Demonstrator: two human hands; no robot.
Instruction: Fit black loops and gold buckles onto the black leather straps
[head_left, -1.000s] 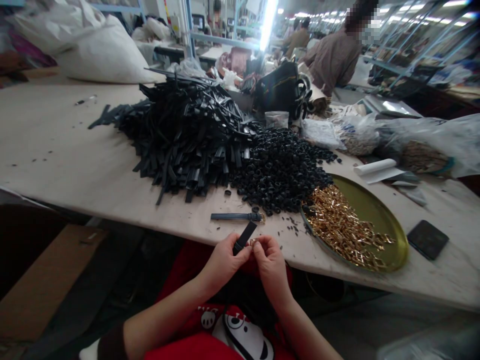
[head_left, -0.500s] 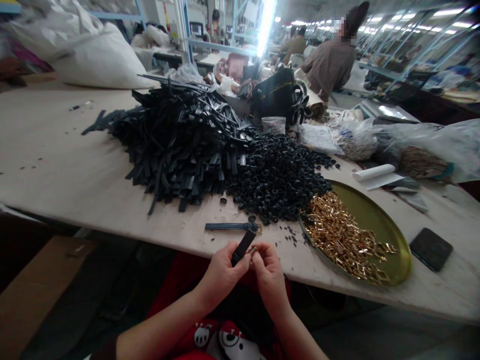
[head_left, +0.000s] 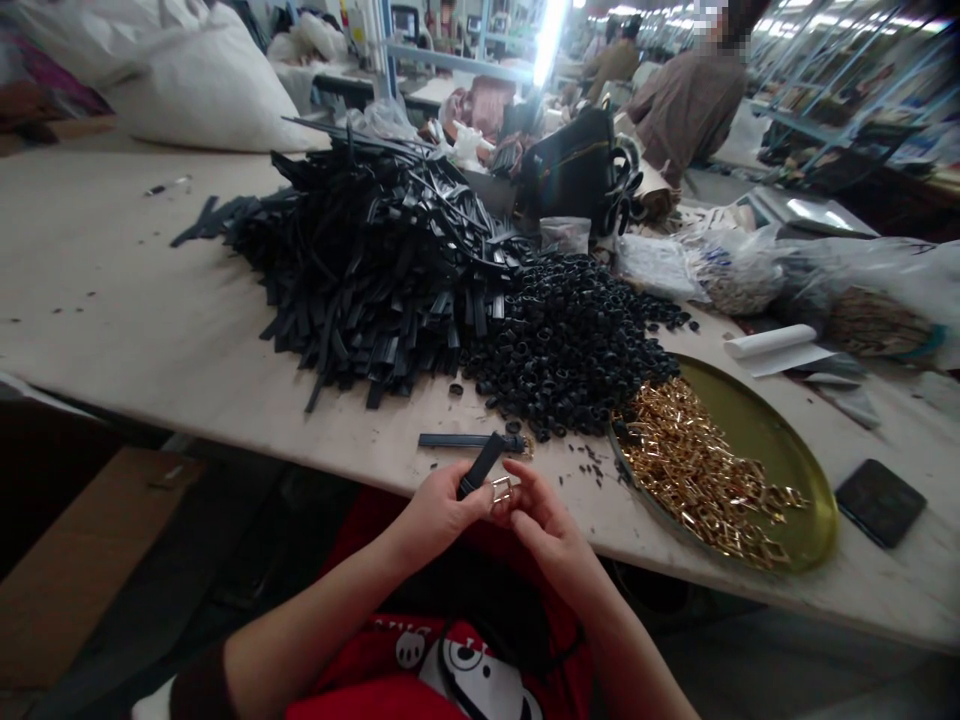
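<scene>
Just off the table's front edge, my left hand (head_left: 439,508) is closed on a short black strap (head_left: 484,464), which points up and to the right. A gold buckle (head_left: 502,490) shows at my left thumb, its frame facing up. My right hand (head_left: 551,528) curls about the buckle's right side, with the index finger lifted above it and the thumb below. The exact contact of the right fingertips is partly hidden. Behind my hands, another black strap (head_left: 461,440) with a gold buckle lies flat on the table. One black loop (head_left: 513,427) rests at its buckle end.
A heap of black straps (head_left: 375,270) covers the middle of the table (head_left: 150,300). Beside it lie many small black loops (head_left: 570,340). A round tray (head_left: 810,520) holds gold buckles at right, near a black phone-like slab (head_left: 881,502). A person (head_left: 690,100) is farther back.
The buckle has turned so its open frame now shows. My right index finger has lifted and its thumb has drawn back slightly. The view has shifted a little.
</scene>
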